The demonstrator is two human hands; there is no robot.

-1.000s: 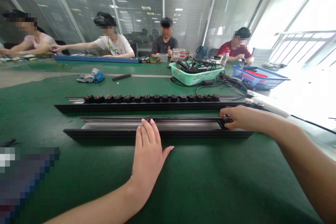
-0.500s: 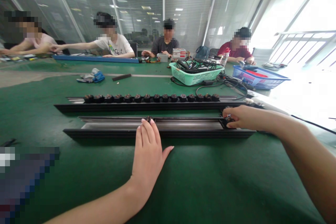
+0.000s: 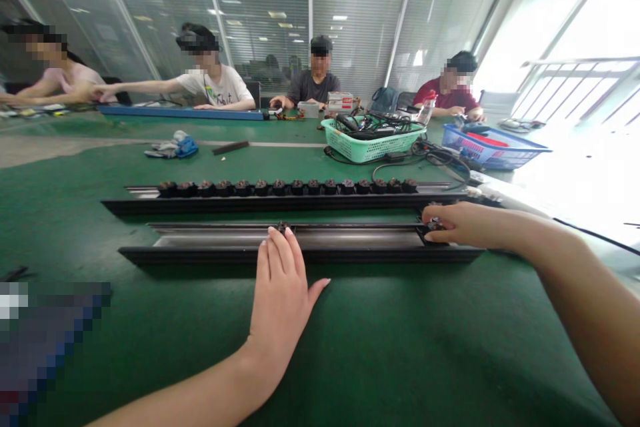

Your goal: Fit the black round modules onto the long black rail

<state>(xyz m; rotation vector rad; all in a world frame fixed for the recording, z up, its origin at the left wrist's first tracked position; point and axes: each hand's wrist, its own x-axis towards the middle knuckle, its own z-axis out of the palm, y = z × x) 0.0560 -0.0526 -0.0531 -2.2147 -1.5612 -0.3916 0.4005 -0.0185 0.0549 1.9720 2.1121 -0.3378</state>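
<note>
A black metal channel (image 3: pixel 200 255) with a bare silvery inside lies across the table before me. My left hand (image 3: pixel 283 287) rests on its middle, fingers stretched out and thumb apart. Under those fingertips a small black socket module (image 3: pixel 283 225) partly shows. At the channel's right end my right hand (image 3: pixel 453 221) pinches another black socket module (image 3: pixel 434 227) with metal contacts on top; my fingers cover part of it. Behind lies a second black channel (image 3: pixel 250 207), parallel to the first, holding a row of several black socket modules (image 3: pixel 297 187).
A green basket (image 3: pixel 373 147) of cables and a blue basket (image 3: pixel 500 155) stand beyond the channels. Gloves (image 3: pixel 173 145) and a dark strip (image 3: pixel 230 147) lie farther left. A blurred-out flat object (image 3: pixel 50 347) is at near left. Several people sit across the table.
My right hand has shifted slightly right and then a little back, staying on the module at the channel's end. My left hand keeps its place. A co-worker opposite has lowered a hand.
</note>
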